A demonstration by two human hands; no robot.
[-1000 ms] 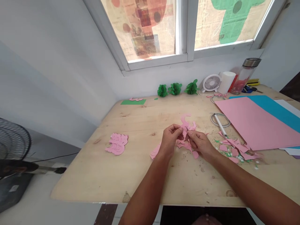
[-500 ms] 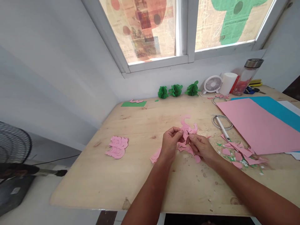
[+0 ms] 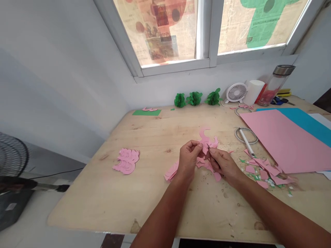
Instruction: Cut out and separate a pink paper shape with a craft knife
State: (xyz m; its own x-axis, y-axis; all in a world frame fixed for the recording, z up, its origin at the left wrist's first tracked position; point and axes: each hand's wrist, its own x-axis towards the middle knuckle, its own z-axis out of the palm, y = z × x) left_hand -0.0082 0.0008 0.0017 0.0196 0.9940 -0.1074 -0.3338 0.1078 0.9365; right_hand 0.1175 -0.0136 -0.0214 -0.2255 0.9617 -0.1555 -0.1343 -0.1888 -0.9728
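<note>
My left hand [image 3: 187, 162] and my right hand [image 3: 222, 164] meet over the middle of the wooden table [image 3: 144, 193]. Both pinch a pink paper cut-out [image 3: 207, 138] with curled edges that sticks up between the fingertips. More pink cut-outs [image 3: 171, 171] lie under and beside my hands. A separate stack of pink cut-outs [image 3: 126, 160] lies to the left, apart from my hands.
Pink scraps [image 3: 266, 170] litter the table right of my hands. A white pen [image 3: 246, 137] lies on a tape ring. Pink sheet [image 3: 281, 137] and blue sheet [image 3: 302, 119] at right. Three green paper balls [image 3: 195, 98], a small fan [image 3: 236, 92], a bottle [image 3: 275, 84] stand by the wall. A floor fan [image 3: 12, 155] is at left.
My hands stay together on the pink cut-out, with only small finger shifts. The camera has tilted slightly, moving the scene a little in the picture.
</note>
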